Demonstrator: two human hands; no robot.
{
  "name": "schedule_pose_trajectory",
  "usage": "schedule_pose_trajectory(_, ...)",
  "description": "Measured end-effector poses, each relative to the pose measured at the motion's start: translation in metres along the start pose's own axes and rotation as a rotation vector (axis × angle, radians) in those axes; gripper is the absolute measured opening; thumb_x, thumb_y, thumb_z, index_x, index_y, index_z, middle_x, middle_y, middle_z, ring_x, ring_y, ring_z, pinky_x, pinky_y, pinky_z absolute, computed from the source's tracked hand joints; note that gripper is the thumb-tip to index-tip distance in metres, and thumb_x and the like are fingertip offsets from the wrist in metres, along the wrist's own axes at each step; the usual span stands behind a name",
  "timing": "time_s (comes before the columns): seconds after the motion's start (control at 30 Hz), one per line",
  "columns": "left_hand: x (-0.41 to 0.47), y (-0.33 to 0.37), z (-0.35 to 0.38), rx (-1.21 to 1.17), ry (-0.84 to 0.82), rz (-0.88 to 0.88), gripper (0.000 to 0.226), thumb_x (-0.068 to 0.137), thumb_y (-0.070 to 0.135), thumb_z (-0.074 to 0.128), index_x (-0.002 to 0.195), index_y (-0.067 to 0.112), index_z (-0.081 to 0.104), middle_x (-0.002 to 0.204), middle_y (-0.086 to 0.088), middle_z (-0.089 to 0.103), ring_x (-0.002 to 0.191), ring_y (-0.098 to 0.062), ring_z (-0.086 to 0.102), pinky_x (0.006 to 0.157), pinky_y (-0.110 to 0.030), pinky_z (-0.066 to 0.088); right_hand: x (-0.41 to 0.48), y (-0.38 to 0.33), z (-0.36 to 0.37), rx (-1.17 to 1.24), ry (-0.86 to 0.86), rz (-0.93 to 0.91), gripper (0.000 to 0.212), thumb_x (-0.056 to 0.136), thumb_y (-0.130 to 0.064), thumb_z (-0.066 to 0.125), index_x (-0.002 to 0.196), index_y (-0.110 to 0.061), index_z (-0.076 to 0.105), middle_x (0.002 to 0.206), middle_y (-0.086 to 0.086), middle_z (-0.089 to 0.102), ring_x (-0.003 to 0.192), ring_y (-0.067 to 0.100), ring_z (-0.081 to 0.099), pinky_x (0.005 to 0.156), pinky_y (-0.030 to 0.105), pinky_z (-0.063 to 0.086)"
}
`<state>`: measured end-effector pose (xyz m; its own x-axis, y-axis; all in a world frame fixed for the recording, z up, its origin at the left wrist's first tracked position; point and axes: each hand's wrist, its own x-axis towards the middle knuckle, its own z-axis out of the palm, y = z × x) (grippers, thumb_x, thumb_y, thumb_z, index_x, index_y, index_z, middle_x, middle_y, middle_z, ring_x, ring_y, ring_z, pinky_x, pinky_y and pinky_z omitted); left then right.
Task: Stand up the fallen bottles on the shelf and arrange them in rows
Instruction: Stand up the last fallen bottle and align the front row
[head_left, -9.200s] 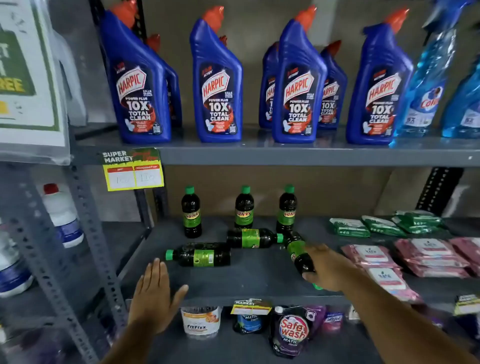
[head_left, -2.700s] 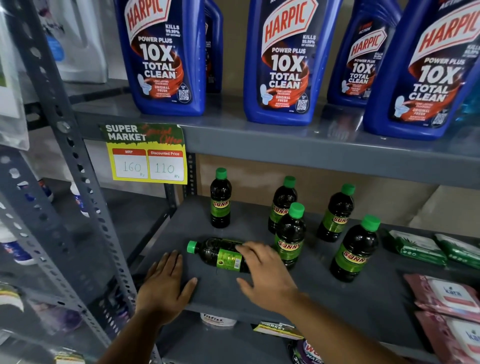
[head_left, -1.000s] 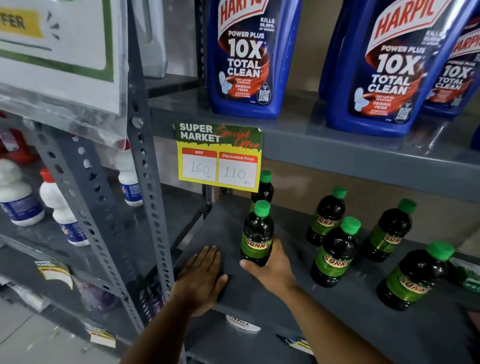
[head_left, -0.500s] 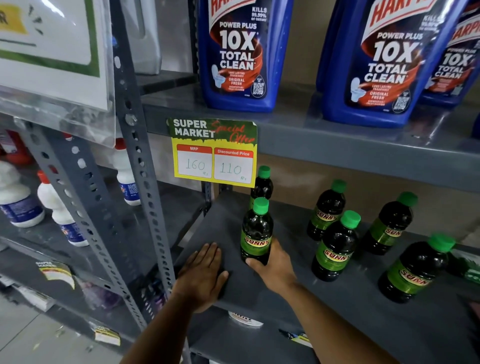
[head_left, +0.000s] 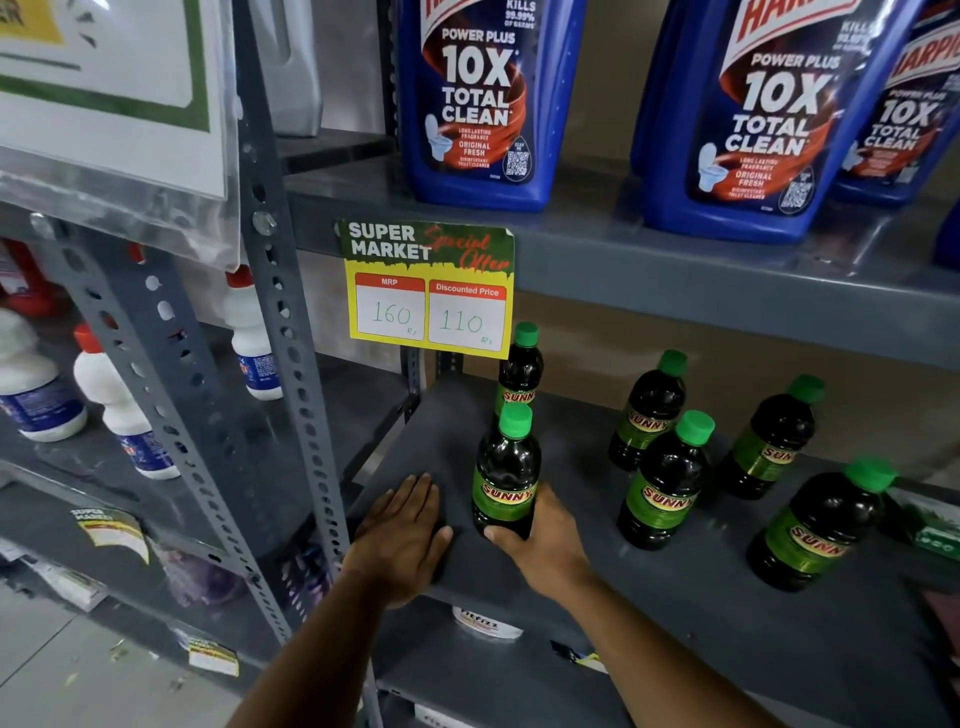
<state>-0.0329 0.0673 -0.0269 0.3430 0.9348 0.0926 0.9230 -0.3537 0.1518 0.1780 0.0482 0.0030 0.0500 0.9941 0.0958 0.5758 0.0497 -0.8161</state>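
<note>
Several dark Sunny bottles with green caps and green labels stand upright on the grey shelf (head_left: 675, 613), in two rows. My right hand (head_left: 540, 545) grips the base of the front left bottle (head_left: 506, 475), which stands upright near the shelf's front left corner. Directly behind it stands the back left bottle (head_left: 521, 371). The front middle bottle (head_left: 667, 483) and the front right bottle (head_left: 826, 525) stand to the right, with two more (head_left: 649, 413) (head_left: 774, 439) behind them. My left hand (head_left: 402, 535) lies flat and open on the shelf's front left corner.
A yellow price tag (head_left: 428, 291) hangs from the upper shelf, where large blue Harpic bottles (head_left: 480, 104) stand. A perforated grey upright (head_left: 291, 364) borders the shelf on the left. White bottles (head_left: 119, 410) sit on the neighbouring rack. Green packets (head_left: 935, 535) lie at the far right.
The last fallen bottle now stands upright in my right hand at the front left. Over the last second the hands and bottles have barely moved; my view shifted slightly.
</note>
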Motion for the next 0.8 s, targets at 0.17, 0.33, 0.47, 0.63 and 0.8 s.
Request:
schedule_pose_trajectory(0.17,0.008,0.003,-0.007,-0.002,-0.040,-0.019,0.066,0.097,0.050,0.012,0.152,0.014,0.004,0.163,-0.003,0.002,0.148,-0.016,-0.003,0.119,-0.034,-0.001,-0.023,0.000,0.005,-0.002,0.016,-0.049,0.052,0.070,-0.034,0.081,0.113,-0.024,0.053,0.107,-0.007,0.063,0.101,0.009,0.058,0.084,0.020,0.045)
schedule_pose_trajectory(0.33,0.003,0.005,-0.007,0.027,-0.045,-0.019,0.065,0.097,0.049,0.013,0.151,0.014,0.007,0.163,-0.003,0.006,0.149,-0.017,0.000,0.121,-0.036,0.003,-0.047,0.000,0.014,0.027,-0.008,-0.068,0.056,0.068,-0.036,0.079,0.117,-0.029,0.052,0.108,-0.013,0.060,0.099,0.001,0.055,0.075,0.000,0.037)
schedule_pose_trajectory(0.47,0.004,0.005,-0.006,0.032,-0.049,-0.023,0.066,0.096,0.050,0.012,0.151,0.014,0.006,0.163,-0.003,0.005,0.149,-0.016,0.000,0.121,-0.036,0.002,-0.049,-0.002,0.014,0.030,-0.009,-0.052,0.062,0.071,-0.034,0.079,0.125,-0.027,0.050,0.117,-0.009,0.059,0.107,0.005,0.055,0.082,0.004,0.036)
schedule_pose_trajectory(0.63,0.004,0.004,-0.006,0.020,-0.055,-0.021,0.067,0.096,0.051,0.010,0.151,0.015,0.004,0.163,-0.002,0.004,0.148,-0.016,-0.001,0.120,-0.036,0.002,-0.053,-0.005,0.010,0.082,-0.056,-0.059,0.101,0.060,-0.048,0.083,0.144,-0.029,0.029,0.140,-0.011,0.043,0.130,0.006,0.041,0.104,0.025,0.038)
schedule_pose_trajectory(0.8,0.004,0.005,-0.005,0.037,-0.023,-0.015,0.072,0.092,0.053,0.005,0.152,0.015,0.007,0.163,-0.003,0.009,0.149,-0.017,0.004,0.121,-0.036,0.005,-0.067,0.010,-0.023,0.139,0.361,-0.186,0.097,0.072,-0.058,0.071,0.147,-0.017,0.024,0.141,0.005,0.037,0.134,0.014,0.037,0.109,0.029,0.030)
